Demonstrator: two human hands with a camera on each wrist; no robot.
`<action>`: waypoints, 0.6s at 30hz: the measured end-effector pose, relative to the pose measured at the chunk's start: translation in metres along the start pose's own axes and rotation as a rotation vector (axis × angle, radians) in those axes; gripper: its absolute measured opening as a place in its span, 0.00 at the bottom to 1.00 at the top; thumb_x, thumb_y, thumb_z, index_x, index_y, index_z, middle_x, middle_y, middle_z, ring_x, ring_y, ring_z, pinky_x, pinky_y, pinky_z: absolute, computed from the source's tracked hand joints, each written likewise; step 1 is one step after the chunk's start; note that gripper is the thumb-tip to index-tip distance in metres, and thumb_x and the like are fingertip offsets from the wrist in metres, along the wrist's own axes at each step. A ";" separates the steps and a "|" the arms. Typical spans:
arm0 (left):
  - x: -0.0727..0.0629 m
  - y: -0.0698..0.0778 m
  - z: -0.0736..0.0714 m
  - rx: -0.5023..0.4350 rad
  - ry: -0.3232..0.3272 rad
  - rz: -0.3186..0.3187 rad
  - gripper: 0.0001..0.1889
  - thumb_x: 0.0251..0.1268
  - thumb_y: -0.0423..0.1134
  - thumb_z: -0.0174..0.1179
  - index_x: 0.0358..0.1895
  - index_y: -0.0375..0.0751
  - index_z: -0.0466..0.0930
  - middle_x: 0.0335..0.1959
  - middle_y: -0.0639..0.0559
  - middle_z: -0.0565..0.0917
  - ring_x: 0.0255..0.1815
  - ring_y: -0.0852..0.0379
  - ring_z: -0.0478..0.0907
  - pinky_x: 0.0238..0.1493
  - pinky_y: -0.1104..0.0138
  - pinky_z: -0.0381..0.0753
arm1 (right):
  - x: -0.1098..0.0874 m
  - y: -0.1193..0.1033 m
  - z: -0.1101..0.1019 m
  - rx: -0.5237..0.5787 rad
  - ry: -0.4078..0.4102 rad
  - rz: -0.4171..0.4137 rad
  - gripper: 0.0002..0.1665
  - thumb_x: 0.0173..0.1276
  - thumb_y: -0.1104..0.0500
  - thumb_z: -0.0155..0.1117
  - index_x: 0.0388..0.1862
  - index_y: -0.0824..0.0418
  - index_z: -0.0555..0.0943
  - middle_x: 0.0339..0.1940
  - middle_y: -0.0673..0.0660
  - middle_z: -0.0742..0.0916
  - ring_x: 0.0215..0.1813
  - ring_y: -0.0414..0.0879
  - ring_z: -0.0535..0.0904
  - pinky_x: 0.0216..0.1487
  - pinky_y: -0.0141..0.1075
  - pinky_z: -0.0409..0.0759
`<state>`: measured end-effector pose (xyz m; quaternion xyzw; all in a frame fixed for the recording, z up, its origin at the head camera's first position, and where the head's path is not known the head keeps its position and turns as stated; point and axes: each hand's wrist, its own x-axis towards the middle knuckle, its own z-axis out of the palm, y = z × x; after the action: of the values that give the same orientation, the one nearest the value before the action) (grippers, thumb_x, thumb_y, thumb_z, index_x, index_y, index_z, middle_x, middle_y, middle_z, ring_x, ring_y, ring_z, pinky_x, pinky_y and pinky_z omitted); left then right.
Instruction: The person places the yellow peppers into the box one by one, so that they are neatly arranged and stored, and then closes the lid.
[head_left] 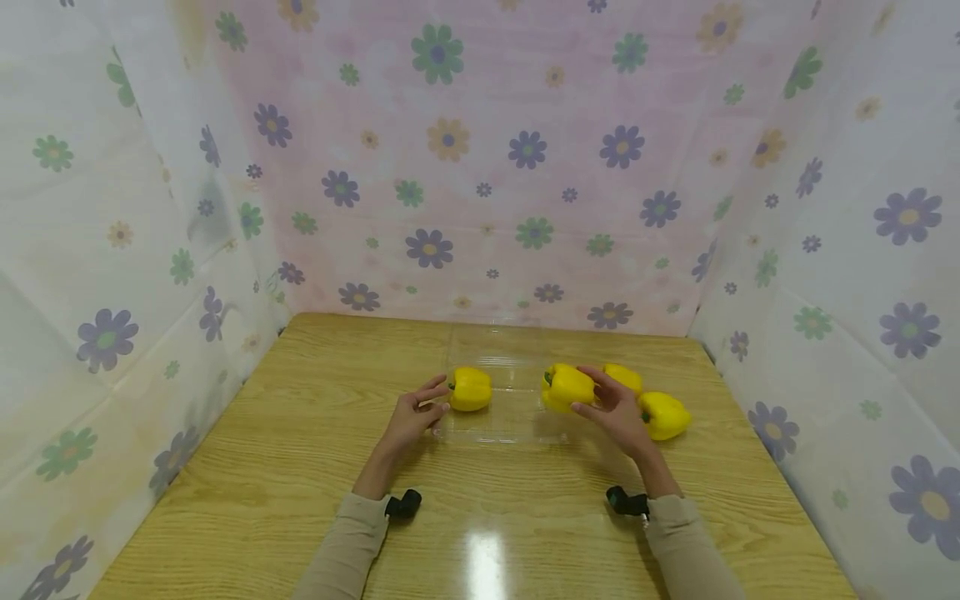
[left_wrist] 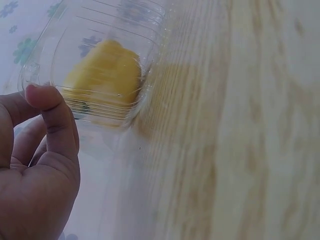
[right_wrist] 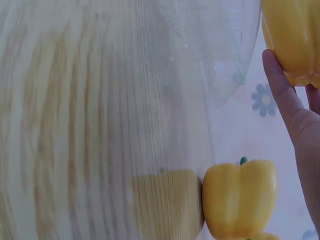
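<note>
A clear plastic clamshell box (head_left: 510,423) lies open on the table, its lid (head_left: 495,342) folded back toward the far side. One yellow bell pepper (head_left: 471,389) sits in the left part of the box, its green stem toward the left hand. My left hand (head_left: 408,419) pinches the box's left rim (left_wrist: 35,75) between thumb and fingers. Held by my right hand (head_left: 618,414) is another yellow bell pepper (head_left: 568,388), at the box's right end, stem pointing left. In the right wrist view this pepper (right_wrist: 292,37) is raised above the level of the tabletop, partly cut off by the frame.
Two more yellow bell peppers, one farther back (head_left: 624,377) and one nearer (head_left: 664,416), lie on the wooden table (head_left: 300,500) just right of the right hand. Flower-patterned cloth (head_left: 480,167) encloses the table at the back and both sides.
</note>
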<state>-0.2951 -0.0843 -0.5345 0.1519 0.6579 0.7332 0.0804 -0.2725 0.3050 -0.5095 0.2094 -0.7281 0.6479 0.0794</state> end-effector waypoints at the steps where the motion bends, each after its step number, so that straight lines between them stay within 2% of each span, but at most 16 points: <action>1: 0.000 0.000 0.000 -0.001 0.002 -0.001 0.22 0.74 0.27 0.57 0.68 0.24 0.72 0.80 0.42 0.61 0.22 0.62 0.67 0.24 0.72 0.74 | 0.001 0.001 0.001 0.009 -0.008 -0.008 0.36 0.68 0.72 0.67 0.74 0.69 0.68 0.66 0.47 0.80 0.62 0.38 0.80 0.58 0.30 0.81; 6: -0.001 0.000 0.001 -0.002 0.006 -0.009 0.22 0.75 0.27 0.57 0.68 0.25 0.72 0.80 0.43 0.61 0.22 0.63 0.66 0.24 0.73 0.73 | 0.003 0.003 0.007 0.013 -0.003 -0.042 0.36 0.67 0.73 0.68 0.73 0.72 0.68 0.65 0.46 0.81 0.61 0.37 0.80 0.59 0.29 0.80; 9: -0.001 0.000 0.002 0.006 0.007 -0.016 0.22 0.75 0.27 0.57 0.68 0.26 0.72 0.80 0.45 0.62 0.22 0.63 0.66 0.24 0.73 0.74 | 0.005 0.002 0.009 -0.004 0.003 -0.044 0.36 0.67 0.72 0.69 0.73 0.73 0.68 0.67 0.49 0.79 0.63 0.36 0.79 0.60 0.28 0.79; 15: -0.001 0.000 0.001 0.004 0.017 -0.016 0.22 0.74 0.27 0.58 0.68 0.26 0.73 0.80 0.45 0.62 0.21 0.63 0.66 0.23 0.72 0.74 | 0.010 -0.004 0.015 -0.016 -0.017 0.023 0.38 0.69 0.68 0.69 0.75 0.69 0.67 0.74 0.63 0.73 0.66 0.34 0.76 0.58 0.30 0.81; 18: 0.000 -0.001 0.000 0.002 0.018 -0.015 0.22 0.74 0.27 0.59 0.68 0.26 0.73 0.80 0.44 0.62 0.21 0.63 0.65 0.23 0.72 0.73 | 0.013 -0.007 0.019 -0.028 -0.018 0.052 0.38 0.70 0.66 0.69 0.76 0.65 0.67 0.76 0.65 0.70 0.68 0.35 0.74 0.58 0.29 0.81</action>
<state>-0.2948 -0.0839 -0.5358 0.1405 0.6603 0.7334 0.0797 -0.2785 0.2834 -0.5004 0.1950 -0.7429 0.6377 0.0586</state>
